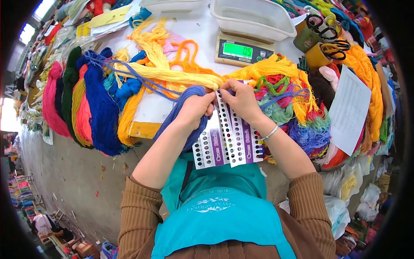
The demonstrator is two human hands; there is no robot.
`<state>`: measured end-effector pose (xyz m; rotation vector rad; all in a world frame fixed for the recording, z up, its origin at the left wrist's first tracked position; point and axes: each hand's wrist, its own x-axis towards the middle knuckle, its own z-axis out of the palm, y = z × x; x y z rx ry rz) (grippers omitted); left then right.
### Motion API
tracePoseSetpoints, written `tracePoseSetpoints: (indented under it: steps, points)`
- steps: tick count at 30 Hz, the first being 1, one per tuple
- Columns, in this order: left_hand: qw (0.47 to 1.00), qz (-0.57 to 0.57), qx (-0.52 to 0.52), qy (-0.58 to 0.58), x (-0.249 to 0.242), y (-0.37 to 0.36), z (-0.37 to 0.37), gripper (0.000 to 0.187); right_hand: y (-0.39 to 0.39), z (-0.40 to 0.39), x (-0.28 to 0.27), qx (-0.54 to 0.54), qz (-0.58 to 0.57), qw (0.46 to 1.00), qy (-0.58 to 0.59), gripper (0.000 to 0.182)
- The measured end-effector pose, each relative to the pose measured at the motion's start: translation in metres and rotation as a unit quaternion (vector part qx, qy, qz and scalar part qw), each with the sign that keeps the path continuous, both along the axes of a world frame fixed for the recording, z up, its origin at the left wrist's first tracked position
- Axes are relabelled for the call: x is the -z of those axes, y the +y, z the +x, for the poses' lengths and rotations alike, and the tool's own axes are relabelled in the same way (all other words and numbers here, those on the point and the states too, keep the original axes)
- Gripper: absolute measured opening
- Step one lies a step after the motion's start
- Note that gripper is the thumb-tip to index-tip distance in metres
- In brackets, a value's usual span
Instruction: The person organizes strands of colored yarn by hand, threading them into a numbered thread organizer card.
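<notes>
My left hand (196, 110) is closed, with a skein of blue-violet thread (170, 118) running through and under it. Close beside it, my right hand (242, 101) pinches at the upper end of the white and purple punched thread cards (236, 138), which hang down in front of the apron and carry the words "Cross Stitch". Both sets of fingertips nearly meet at the cards' top edge, so the exact thread between them is partly hidden. A pale yellow skein (172, 77) stretches across the table just beyond my hands.
On the left table edge hang several coloured skeins (101, 108). A digital scale (239, 51) bears a white plastic tray (254, 21). Tangled multicoloured thread (297, 116) lies right, near a printed sheet (350, 110) and scissors (336, 49) in a yellow cup (317, 56).
</notes>
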<state>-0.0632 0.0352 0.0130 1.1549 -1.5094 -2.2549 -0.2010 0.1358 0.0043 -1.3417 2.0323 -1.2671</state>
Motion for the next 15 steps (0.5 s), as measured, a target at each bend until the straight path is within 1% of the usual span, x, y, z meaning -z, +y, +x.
tracePoseSetpoints:
  steps: [3,5,7,8,9,10,11,12,13,14,15]
  points:
    - [0.999,0.003,0.006,-0.036,-0.002,-0.003,-0.003,0.022,0.0,-0.002,0.001,-0.008,0.009,1.0,-0.012,0.012]
    - [0.999,-0.001,0.016,-0.048,-0.001,-0.003,-0.006,0.024,-0.001,-0.003,0.004,-0.015,-0.002,0.999,-0.05,0.011]
    - [0.996,-0.049,0.028,-0.074,0.001,-0.003,-0.007,0.025,-0.001,-0.003,0.007,-0.013,-0.003,0.999,-0.052,0.011]
    - [0.996,-0.05,0.029,-0.074,0.001,-0.004,-0.006,0.025,-0.002,-0.003,0.008,-0.013,-0.005,0.998,-0.053,0.011]
    - [0.991,-0.099,0.046,-0.083,0.0,-0.004,-0.003,0.024,-0.002,-0.002,0.005,-0.015,0.006,0.997,-0.082,0.012]
    - [0.983,-0.148,0.062,-0.092,-0.001,-0.005,0.0,0.024,-0.002,-0.002,0.002,-0.015,0.006,0.996,-0.082,0.012]
    - [0.978,-0.19,0.07,-0.057,-0.001,-0.007,0.004,0.019,-0.003,-0.002,-0.001,-0.016,0.03,0.998,-0.051,0.013]
    - [0.977,-0.202,0.049,-0.058,0.001,-0.011,0.009,0.018,-0.003,-0.002,-0.003,-0.018,0.054,0.998,-0.019,0.014]
    - [0.975,-0.213,0.027,-0.058,0.003,-0.015,0.013,0.017,-0.004,-0.002,-0.006,-0.018,0.054,0.998,-0.02,0.014]
    - [0.975,-0.213,0.027,-0.059,0.005,-0.018,0.017,0.017,-0.005,-0.003,-0.008,-0.022,0.068,0.997,-0.016,0.016]
    - [0.982,-0.186,0.02,-0.037,0.006,-0.021,0.021,0.014,-0.005,-0.003,-0.01,-0.027,0.083,0.996,-0.011,0.017]
